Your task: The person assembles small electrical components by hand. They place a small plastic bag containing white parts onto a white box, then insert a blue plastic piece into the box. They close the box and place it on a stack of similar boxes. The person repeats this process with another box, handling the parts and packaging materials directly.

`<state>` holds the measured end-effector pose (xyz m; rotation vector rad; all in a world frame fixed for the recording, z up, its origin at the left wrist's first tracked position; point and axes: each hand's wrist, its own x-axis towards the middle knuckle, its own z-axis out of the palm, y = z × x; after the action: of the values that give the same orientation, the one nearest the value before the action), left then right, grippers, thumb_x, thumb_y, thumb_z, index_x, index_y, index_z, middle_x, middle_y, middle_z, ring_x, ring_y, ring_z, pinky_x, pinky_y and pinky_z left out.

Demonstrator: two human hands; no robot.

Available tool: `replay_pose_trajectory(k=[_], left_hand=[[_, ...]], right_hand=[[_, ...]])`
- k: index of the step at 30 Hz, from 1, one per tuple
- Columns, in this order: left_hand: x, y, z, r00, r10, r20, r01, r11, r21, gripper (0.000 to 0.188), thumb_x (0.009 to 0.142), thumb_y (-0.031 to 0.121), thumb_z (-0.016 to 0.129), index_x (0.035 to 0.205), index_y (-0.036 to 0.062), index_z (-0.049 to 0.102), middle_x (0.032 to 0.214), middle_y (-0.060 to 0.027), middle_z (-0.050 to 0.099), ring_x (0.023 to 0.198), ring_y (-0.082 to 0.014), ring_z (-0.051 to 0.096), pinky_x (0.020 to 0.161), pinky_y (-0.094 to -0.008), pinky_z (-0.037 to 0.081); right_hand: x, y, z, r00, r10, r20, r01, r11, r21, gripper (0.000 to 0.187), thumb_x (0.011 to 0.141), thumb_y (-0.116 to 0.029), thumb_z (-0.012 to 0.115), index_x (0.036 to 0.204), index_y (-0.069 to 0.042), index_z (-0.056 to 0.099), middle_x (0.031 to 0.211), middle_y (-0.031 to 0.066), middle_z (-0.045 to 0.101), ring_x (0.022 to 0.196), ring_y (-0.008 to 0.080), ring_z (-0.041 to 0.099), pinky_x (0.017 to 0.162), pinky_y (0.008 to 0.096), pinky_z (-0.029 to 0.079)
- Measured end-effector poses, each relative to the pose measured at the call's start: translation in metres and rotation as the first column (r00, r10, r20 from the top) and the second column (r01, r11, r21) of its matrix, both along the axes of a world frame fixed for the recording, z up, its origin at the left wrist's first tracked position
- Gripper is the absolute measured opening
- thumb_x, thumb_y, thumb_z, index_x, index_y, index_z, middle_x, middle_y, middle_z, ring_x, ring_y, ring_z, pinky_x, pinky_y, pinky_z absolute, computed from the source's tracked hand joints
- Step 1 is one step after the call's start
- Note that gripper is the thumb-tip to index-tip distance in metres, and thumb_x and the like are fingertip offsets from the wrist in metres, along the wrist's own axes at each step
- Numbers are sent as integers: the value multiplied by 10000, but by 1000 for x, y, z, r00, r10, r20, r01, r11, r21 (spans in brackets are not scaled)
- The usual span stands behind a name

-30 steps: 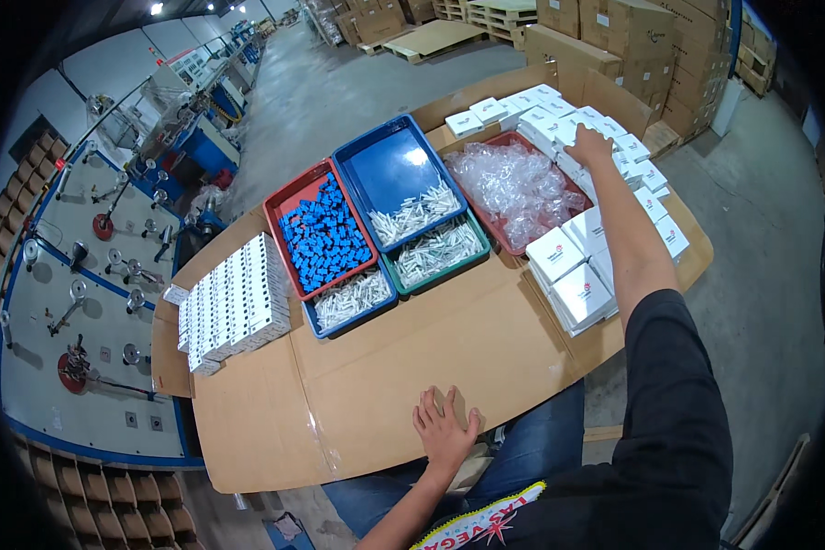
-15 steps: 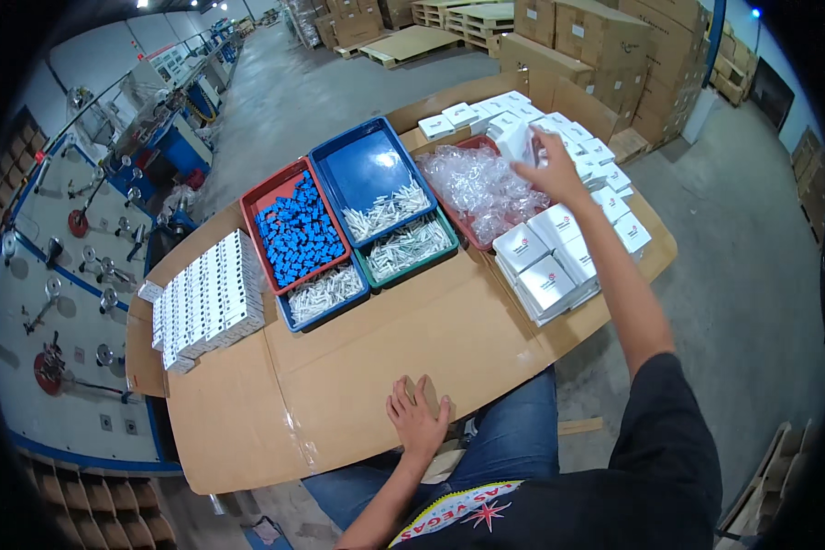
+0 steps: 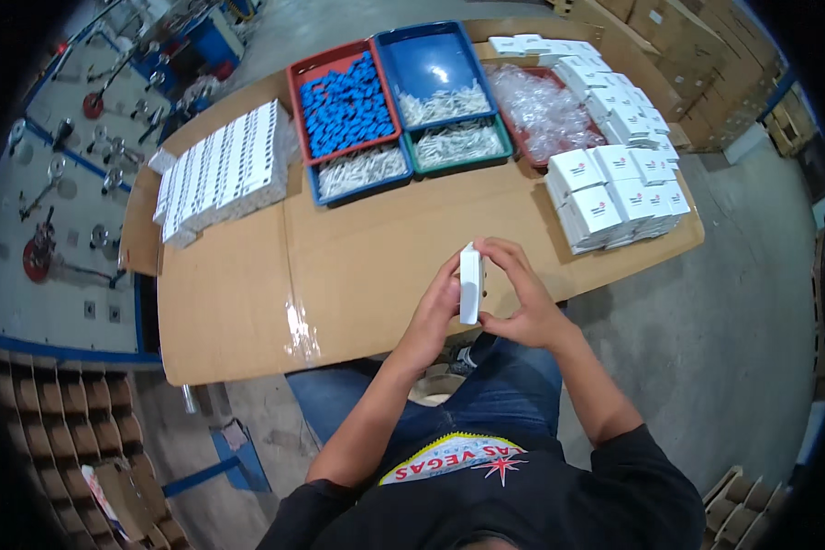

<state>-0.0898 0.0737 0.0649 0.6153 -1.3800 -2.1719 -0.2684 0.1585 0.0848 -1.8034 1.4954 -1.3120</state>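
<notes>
Held box (image 3: pixel 470 287) smooth, paper-like; tabletop (image 3: pixel 367 266) matt cardboard; large blue tray (image 3: pixel 431 60) glossy plastic

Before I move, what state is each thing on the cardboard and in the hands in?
White box: held in left hand and right hand, contents hidden
Red tray: mostly covered with blue pieces
Far blue tray: part-filled with white pieces
Near blue tray: visible part filled
Green tray: visible part filled
Clear plastic pieces: heaped loose
Right-side boxes: stacked
Left-side boxes: in rows
</notes>
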Motion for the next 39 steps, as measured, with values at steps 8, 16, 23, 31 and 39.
replay_pose_trajectory(k=[8, 16, 23, 31, 39], left_hand=[[52, 15, -16, 988, 157, -5, -156, 973, -168, 854, 953, 199, 731, 1635, 126, 222, 1393, -130, 501, 1217, -212, 547, 1039, -375, 469], [69, 28, -16, 970, 238, -48, -236, 970, 53, 691, 1041, 343, 596, 1605, 124, 262, 1308, -88, 524, 1102, -168, 558, 946, -317, 476], [61, 42, -24, 951, 308, -39, -279, 903, 327, 640, 1058, 551, 463, 1479, 72, 420, 1280, -90, 594, 1169, -187, 622, 954, -344, 532], [59, 51, -1, 901, 432, 36, -416, 839, 350, 573, 1059, 525, 492, 1393, 58, 501, 1202, -61, 606, 1098, -149, 610, 946, -310, 498], [55, 59, -8, 890, 446, 95, -446, 809, 382, 500, 1069, 479, 503, 1324, 51, 551, 1165, -45, 612, 1064, -120, 599, 921, -294, 485]], right_hand=[[62, -1, -3, 994, 103, -25, -103, 994, 24, 896, 713, -9, 771, 1530, -100, 416, 1603, 179, 363, 1510, 378, 334, 1192, 459, 359], [86, -9, -9, 981, 172, -84, -173, 985, -7, 994, 742, -369, 876, 1538, -16, 396, 1543, 217, 422, 1414, 387, 446, 1132, 452, 414], [105, -19, -48, 989, 32, -147, -68, 967, -245, 983, 900, -647, 625, 1530, 70, 386, 1511, 295, 428, 1366, 432, 471, 1123, 466, 407], [115, -22, -58, 996, 71, -48, -83, 939, -333, 924, 997, -615, 510, 1506, 141, 363, 1540, 353, 397, 1378, 483, 477, 1132, 486, 403], [121, -14, -77, 1000, -22, -17, 15, 938, -345, 855, 1045, -598, 411, 1460, 149, 422, 1474, 361, 474, 1340, 487, 527, 1121, 485, 428]])
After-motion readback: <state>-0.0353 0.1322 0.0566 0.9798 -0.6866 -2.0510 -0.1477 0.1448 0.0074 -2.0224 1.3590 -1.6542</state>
